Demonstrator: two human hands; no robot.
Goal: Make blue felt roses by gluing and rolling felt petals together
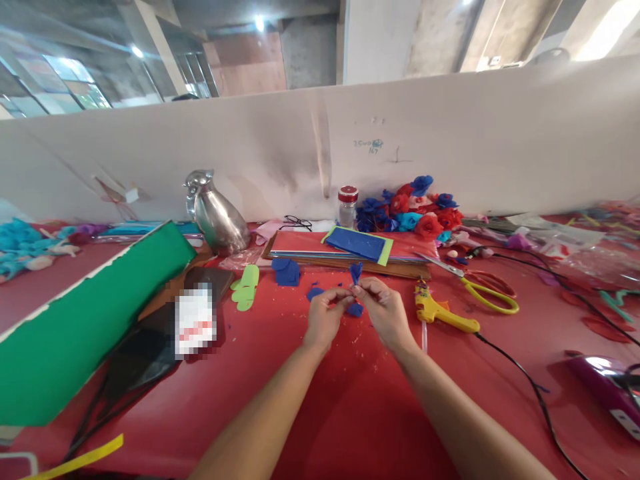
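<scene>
Over the red bench [350,400], the left hand [325,315] and right hand [384,308] are pinching a small blue foam petal [356,272] between closed fingertips, holding it upright; a yellow glue gun [443,312] is lying just right.

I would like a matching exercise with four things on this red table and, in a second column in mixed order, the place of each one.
Things:
1. blue foam piece
2. metal jug
3. yellow glue gun
4. green roll

Places:
A. far left of the table
B. pinched between both hands
C. right of the right hand
D. near the wall, behind the green cutouts

Pairs: 1-B, 2-D, 3-C, 4-A
</scene>
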